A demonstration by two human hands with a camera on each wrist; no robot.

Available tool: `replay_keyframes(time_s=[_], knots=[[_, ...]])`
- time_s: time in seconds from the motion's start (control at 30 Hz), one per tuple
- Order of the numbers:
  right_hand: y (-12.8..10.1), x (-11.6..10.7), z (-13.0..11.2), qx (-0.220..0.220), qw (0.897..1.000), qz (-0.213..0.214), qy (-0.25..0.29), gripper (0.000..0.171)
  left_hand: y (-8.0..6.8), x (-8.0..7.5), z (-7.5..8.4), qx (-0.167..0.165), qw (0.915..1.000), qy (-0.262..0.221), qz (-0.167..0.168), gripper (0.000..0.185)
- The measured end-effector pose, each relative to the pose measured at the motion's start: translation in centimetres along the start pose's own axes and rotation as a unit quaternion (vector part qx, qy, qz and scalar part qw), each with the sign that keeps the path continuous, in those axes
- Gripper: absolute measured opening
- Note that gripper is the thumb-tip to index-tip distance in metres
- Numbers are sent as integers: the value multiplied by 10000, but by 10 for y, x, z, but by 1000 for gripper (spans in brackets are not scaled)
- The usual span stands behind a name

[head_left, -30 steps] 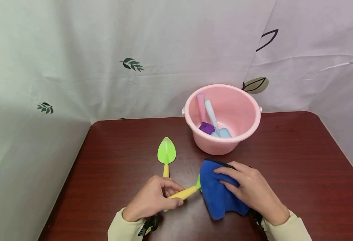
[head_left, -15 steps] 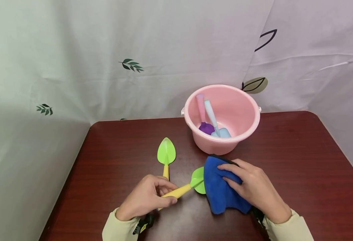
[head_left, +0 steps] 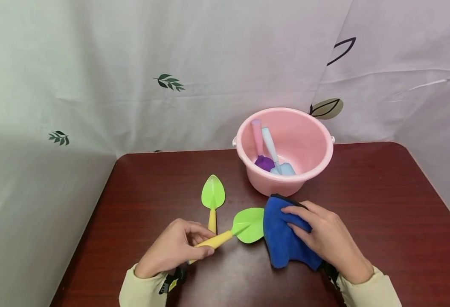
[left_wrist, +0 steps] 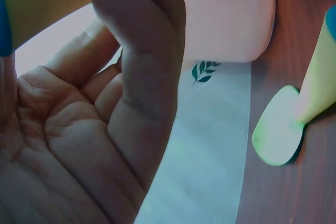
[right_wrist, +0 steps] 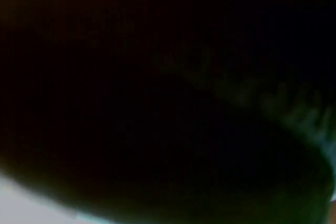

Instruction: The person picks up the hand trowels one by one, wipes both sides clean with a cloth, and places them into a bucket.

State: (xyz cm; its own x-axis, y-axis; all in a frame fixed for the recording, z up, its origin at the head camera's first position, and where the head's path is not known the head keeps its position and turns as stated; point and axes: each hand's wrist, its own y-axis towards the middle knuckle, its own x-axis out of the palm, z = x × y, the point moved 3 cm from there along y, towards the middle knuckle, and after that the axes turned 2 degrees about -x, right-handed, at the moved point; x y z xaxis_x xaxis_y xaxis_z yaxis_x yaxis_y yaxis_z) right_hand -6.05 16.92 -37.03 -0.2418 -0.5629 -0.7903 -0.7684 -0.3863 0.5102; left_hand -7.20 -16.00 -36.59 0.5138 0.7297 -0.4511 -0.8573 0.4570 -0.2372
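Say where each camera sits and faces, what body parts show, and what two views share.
Head: on the head, looking forward and down at the table; left hand, right hand, sleeves show.
Left wrist: on that wrist, looking across the left hand toward the pink bucket.
Right wrist: on that wrist; too dark to tell more.
Head and left wrist share bucket and lying trowel.

My left hand (head_left: 178,246): room leftward over the bench (head_left: 132,200) | ahead-right: lying trowel (head_left: 213,192) blocks | my right hand (head_left: 324,232): room rightward | ahead-left: pink bucket (head_left: 274,184) blocks
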Motion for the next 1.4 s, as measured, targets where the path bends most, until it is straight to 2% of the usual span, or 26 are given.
replay_keyframes(time_s=[0.27, 0.53, 0.8, 1.1, 1.23, 1.4], knots=[[1, -2, 2, -24, 9998, 125, 176, 51, -2, -13, -7, -221, 9994, 16, 265, 19], [0, -1, -3, -227, 9967, 70, 774, 57, 3, -13, -15, -328, 9985, -43, 435, 19], [0, -3, -11, -128, 9902, -306, 1359, 59, 11, -1, -15, -208, 9992, -97, 314, 20], [0, 0, -13, -137, 9799, -728, 1855, 53, 17, 18, -8, -95, 9996, -38, 267, 21], [1, 1, -15, -215, 9780, -723, 1946, 52, 19, 28, -4, 16, 9997, 79, 228, 20], [2, 2, -19, -446, 9786, -498, 1945, 54, 20, 36, 1, 86, 9997, 198, 109, 19]])
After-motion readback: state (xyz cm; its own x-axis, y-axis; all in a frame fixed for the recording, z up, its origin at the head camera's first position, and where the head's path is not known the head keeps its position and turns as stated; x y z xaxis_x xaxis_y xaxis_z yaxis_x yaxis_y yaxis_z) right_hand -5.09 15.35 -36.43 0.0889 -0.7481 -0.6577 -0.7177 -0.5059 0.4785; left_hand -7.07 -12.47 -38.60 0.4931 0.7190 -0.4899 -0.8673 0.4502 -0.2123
